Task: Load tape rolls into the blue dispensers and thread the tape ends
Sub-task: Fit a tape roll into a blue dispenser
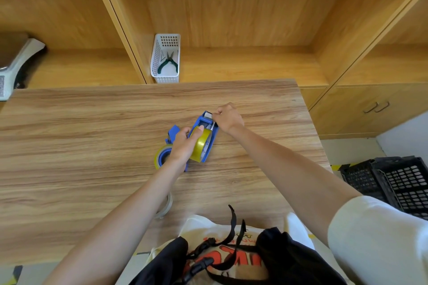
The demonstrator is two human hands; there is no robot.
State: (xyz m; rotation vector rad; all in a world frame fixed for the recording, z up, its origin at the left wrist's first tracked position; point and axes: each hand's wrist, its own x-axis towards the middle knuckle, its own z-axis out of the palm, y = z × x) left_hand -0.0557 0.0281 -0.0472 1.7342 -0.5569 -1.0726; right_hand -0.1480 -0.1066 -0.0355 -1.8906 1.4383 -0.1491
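Observation:
A blue tape dispenser (214, 133) lies on the wooden table (92, 146), its toothed cutter end pointing away from me. A yellowish tape roll (202, 146) sits in it. My left hand (185, 146) grips this roll and the dispenser's left side. My right hand (228, 117) is pinched on the tape end at the cutter. A second blue dispenser (173, 133) with its own yellowish roll (161, 156) lies just left, partly hidden under my left hand. A clear tape roll (165, 207) rests near the table's front edge, half hidden by my left forearm.
A white perforated basket (155, 60) holding green-handled pliers (168, 62) stands on the shelf behind the table. A scale (14, 65) sits at far left. Black crates (393, 180) stand on the floor at right. Wooden cabinets line the back.

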